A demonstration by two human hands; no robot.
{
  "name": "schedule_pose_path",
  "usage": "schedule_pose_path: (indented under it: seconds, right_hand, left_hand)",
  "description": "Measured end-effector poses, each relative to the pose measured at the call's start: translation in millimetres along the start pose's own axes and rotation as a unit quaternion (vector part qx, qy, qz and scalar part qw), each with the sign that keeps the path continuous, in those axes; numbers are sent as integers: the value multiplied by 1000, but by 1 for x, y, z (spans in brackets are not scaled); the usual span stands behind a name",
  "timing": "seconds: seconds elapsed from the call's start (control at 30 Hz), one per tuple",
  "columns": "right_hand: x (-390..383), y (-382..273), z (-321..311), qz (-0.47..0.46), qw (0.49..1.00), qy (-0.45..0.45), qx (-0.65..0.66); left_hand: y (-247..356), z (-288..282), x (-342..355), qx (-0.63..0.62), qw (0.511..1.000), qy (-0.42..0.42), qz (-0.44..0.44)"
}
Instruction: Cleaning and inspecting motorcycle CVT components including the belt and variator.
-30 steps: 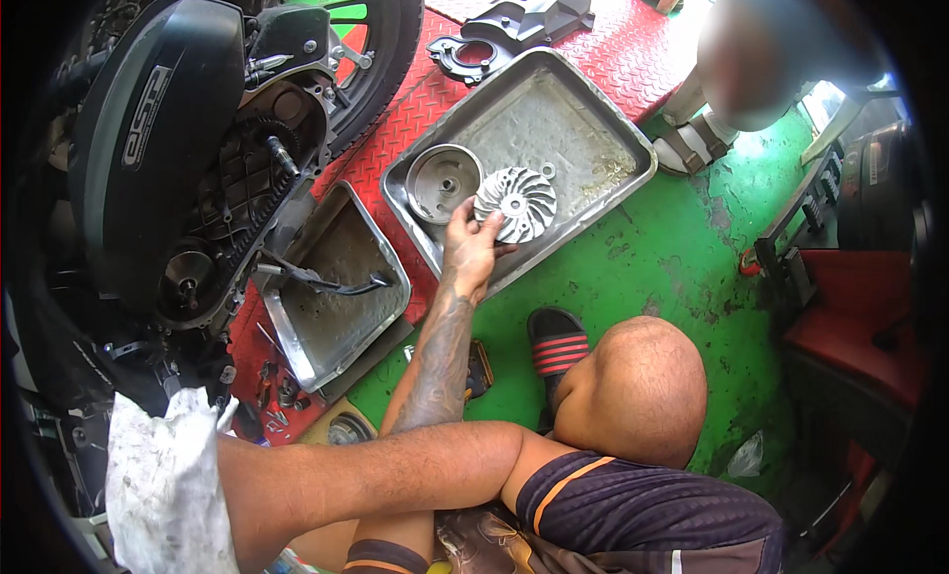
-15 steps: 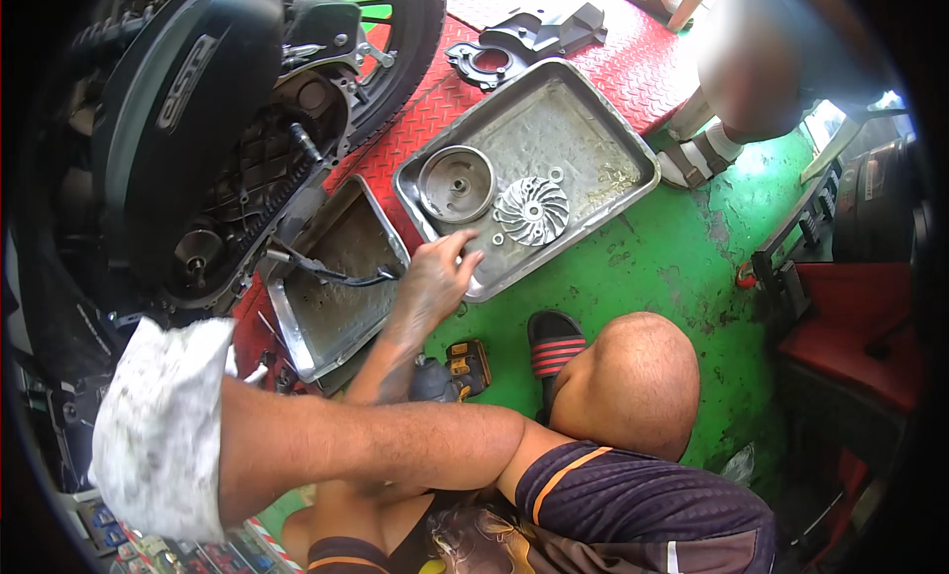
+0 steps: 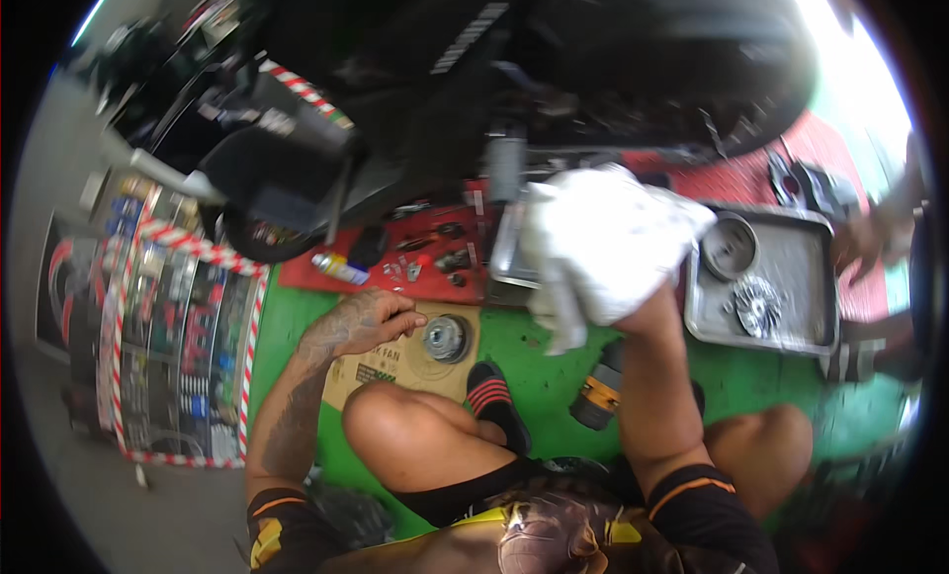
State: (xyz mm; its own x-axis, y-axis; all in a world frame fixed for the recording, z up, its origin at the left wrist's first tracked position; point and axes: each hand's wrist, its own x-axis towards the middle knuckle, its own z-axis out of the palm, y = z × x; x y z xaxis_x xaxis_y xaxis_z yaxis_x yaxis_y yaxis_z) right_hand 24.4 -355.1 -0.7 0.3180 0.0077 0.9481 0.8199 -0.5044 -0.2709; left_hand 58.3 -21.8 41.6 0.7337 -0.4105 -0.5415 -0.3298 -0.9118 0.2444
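Note:
My right hand (image 3: 645, 315) is wrapped in a bunched white cloth (image 3: 613, 233) that hides its fingers, held up in front of the scooter. My left hand (image 3: 366, 322) hovers over a brown cardboard sheet (image 3: 346, 376) with its thumb apart from its loosely bent fingers; nothing shows in them. Just right of those fingers a round metal scooter part (image 3: 446, 339) rests on the cardboard. To the right, a grey metal tray (image 3: 806, 253) carries a round metal bell (image 3: 730, 246) and a finned pulley wheel (image 3: 757, 305).
A dark scooter (image 3: 633, 60), blurred, spans the far side. Small parts and a spray can (image 3: 339, 268) lie on a red mat (image 3: 306, 275). A cordless power tool (image 3: 598, 391) lies on the green floor. Another person's hand (image 3: 865, 243) is by the tray. Left stands a taped display case (image 3: 188, 356).
The view has swung left. My left hand has gone from beside the pulley wheel in the tray to above the cardboard. The white cloth stays with my right hand, now right of my left hand.

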Motion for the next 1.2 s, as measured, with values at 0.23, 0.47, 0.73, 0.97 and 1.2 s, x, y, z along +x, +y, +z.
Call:
schedule_pose_path:
  seconds: [0.23,0.47,0.73,0.97,1.2]
  right_hand:
    - [-1,-11,19,233,949,-84,195]
    - [-3,-39,29,149,895,-329,260]
    - [-13,-45,49,102,842,-450,279]
    - [1,-12,38,14,858,-430,279]
    - [-21,2,32,43,907,-248,338]
  left_hand:
    - [-108,9,-38,-335,894,294,-40]
    - [-145,21,13,-208,869,449,-8]
    - [-191,159,82,-147,905,398,-12]
    - [-281,270,135,-429,838,323,-95]
    - [-285,284,127,-380,850,359,-55]
